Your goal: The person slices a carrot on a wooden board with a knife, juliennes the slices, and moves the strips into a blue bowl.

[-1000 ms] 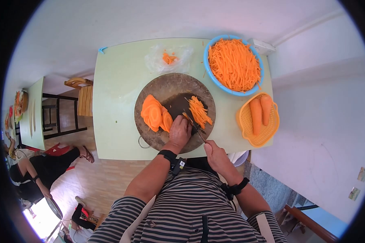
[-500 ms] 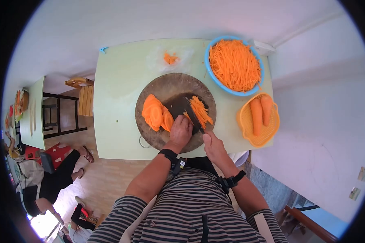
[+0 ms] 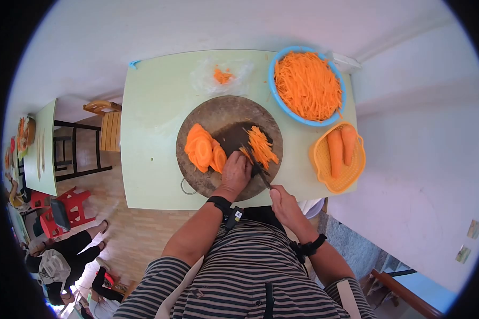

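My right hand (image 3: 286, 204) is closed round the handle of a kitchen knife (image 3: 259, 169), its dark blade angled over the round wooden chopping board (image 3: 197, 114). Beside the blade, my left hand (image 3: 236, 171) has its fingers curled down on some carrot slices (image 3: 244, 151), which the fingers mostly hide. Left of that hand lies an overlapping pile of carrot slices (image 3: 199, 149). Cut carrot strips (image 3: 261, 146) lie loosely on the board to the right of the knife.
A blue basin (image 3: 272, 87) heaped with carrot shreds stands at the table's back right. Below it, a yellow basket (image 3: 320, 167) holds two whole carrots (image 3: 336, 154). Carrot scraps (image 3: 222, 76) lie on a clear plastic bag (image 3: 245, 74). People and red stools (image 3: 77, 204) are at lower left.
My right hand has drawn slightly back and down with the knife, whose blade has turned. My left hand stays nearly in place. A person at lower left has moved away from the red stools.
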A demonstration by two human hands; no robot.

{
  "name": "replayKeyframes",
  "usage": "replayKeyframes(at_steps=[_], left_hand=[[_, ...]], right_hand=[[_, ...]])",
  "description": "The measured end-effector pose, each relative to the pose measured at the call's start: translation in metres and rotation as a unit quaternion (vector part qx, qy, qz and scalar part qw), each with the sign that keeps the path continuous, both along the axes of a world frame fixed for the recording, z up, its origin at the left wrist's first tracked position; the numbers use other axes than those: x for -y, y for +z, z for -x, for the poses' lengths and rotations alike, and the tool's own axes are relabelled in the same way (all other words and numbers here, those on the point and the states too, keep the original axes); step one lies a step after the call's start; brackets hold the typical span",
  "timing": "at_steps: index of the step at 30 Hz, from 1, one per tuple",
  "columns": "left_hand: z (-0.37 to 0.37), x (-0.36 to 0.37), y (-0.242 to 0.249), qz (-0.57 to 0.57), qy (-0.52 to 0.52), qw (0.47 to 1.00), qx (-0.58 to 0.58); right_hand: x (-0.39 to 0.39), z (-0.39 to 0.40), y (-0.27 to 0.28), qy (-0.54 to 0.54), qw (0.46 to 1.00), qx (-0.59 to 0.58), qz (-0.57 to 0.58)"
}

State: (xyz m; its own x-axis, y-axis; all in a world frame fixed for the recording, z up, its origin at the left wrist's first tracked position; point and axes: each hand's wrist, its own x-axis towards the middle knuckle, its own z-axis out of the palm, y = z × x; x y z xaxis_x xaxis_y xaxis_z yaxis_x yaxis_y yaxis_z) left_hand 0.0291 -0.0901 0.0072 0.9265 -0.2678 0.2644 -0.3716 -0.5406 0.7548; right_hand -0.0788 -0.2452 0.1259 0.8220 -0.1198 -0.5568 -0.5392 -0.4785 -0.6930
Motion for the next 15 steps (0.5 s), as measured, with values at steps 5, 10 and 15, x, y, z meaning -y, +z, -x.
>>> replayKeyframes(at_steps=[5, 10, 15], left_hand=[[0.0006, 0.0013, -0.0003, -0.001, 0.003, 1.0, -0.001], [0.0, 0.0008, 0.0019, 0.001, -0.002, 1.0, -0.004], [-0.0002, 0.0002, -0.0002, -0.01, -0.004, 1.0, -0.003]], right_hand=[[0.0016, 0.0036, 0.0031, 0.002, 1.0, -0.01, 0.006], [0.0028, 0.0056, -0.0007, 0.007, 1.0, -0.001, 0.011], [-0.0038, -0.0025, 0.002, 0.024, 0.999, 0.021, 0.044]])
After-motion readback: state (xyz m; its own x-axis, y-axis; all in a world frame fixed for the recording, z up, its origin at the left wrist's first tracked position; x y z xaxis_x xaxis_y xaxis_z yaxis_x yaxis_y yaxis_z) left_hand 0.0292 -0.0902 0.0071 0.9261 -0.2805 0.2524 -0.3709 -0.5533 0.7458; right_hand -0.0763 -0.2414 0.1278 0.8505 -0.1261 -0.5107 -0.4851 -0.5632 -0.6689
